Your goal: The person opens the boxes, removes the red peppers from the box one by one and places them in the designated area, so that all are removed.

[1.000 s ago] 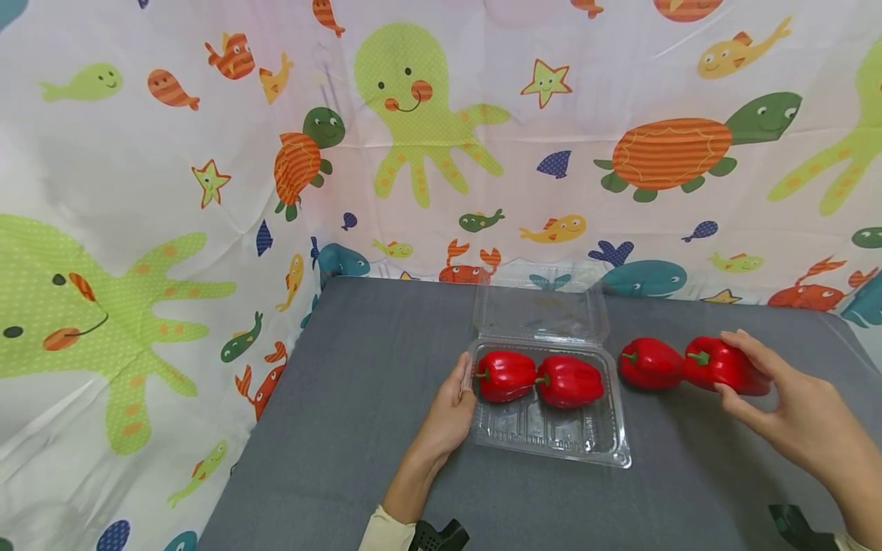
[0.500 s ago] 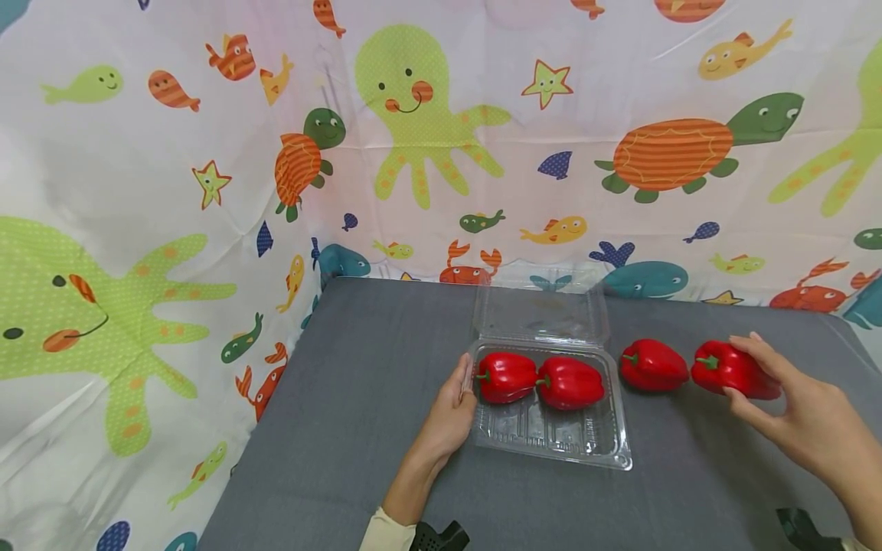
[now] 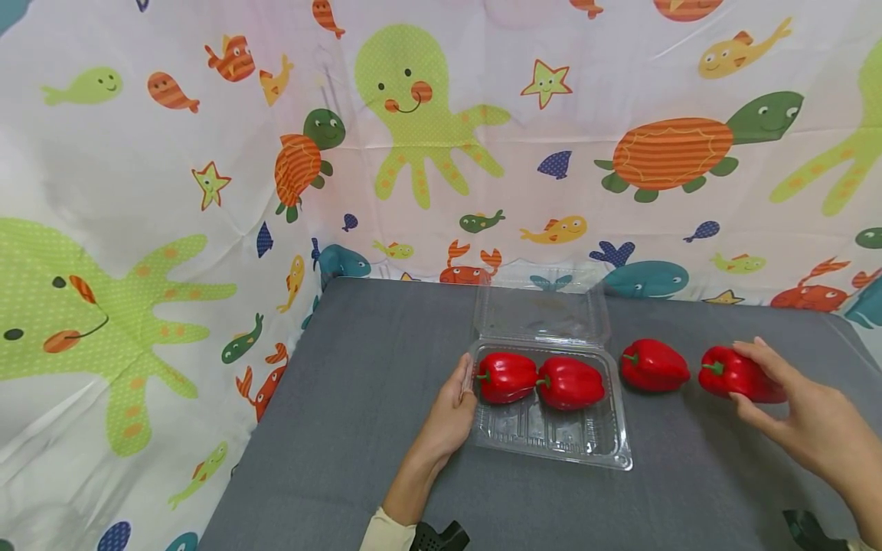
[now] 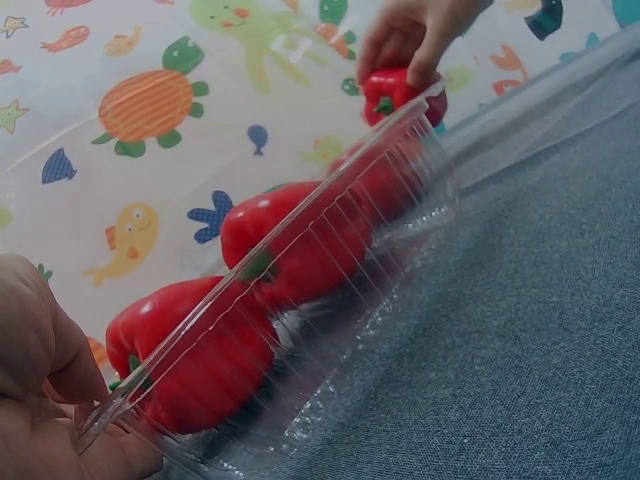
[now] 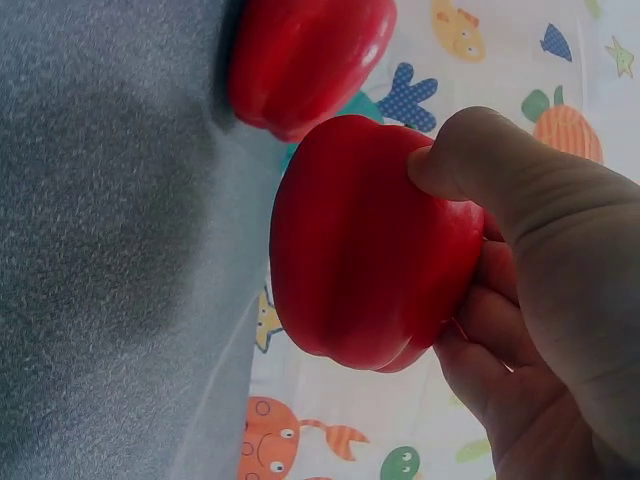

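Observation:
My left hand [image 3: 449,413] grips the left rim of a clear plastic clamshell box [image 3: 551,453], thumb and fingers on either side of the rim in the left wrist view. Its lid [image 3: 540,310] lies folded back. Inside, side by side in the far part, sit two red bell peppers [image 3: 506,377]. Another red bell pepper [image 3: 653,366] lies on the cloth just right of the box. Farther right, my right hand [image 3: 809,413] holds one more bell pepper [image 5: 375,245] between thumb and fingers, its green stem toward the box. The palm side is partly hidden.
Grey cloth [image 3: 358,405] covers the table, with bare stretches left of the box and in front of it. A white curtain [image 3: 475,191] printed with sea animals rises along the back and left edges.
My right hand has moved a little to the right with its bell pepper, widening the gap to the pepper beside the box. The left hand and box have stayed put.

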### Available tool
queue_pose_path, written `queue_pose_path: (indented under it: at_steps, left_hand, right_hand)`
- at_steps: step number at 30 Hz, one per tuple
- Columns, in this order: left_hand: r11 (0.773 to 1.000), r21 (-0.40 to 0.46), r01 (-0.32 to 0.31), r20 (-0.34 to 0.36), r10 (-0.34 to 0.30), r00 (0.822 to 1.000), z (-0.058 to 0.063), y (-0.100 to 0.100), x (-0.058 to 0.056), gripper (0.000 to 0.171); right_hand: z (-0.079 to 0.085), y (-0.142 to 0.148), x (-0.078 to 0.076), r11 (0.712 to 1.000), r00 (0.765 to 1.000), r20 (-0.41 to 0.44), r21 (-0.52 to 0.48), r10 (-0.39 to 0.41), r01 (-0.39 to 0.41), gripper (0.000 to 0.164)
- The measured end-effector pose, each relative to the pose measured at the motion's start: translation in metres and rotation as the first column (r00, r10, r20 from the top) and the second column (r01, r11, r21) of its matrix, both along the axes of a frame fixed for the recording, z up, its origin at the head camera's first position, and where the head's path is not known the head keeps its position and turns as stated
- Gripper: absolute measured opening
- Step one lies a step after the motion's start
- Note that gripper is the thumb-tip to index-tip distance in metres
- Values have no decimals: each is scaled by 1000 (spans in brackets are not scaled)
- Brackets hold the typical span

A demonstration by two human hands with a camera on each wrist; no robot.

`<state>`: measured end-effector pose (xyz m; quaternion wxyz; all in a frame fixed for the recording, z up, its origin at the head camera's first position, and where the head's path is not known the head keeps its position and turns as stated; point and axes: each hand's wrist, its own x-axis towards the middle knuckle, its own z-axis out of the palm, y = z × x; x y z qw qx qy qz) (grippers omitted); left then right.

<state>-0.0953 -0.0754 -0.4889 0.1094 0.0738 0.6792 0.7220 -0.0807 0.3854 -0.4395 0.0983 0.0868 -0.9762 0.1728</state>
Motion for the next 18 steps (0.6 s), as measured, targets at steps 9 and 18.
queue_pose_path:
  at_steps: [9,18]
  left_hand:
    - [1000,9,6,-2,-6,1000,0,0,1,68]
    - [1000,14,11,-15,-10,1000,0,0,0,68]
  right_hand:
    - [-6,8,-3,1000,999,35,6,4,-5,101]
    - [-10,16,-9,999,998,52,39,24,-26,101]
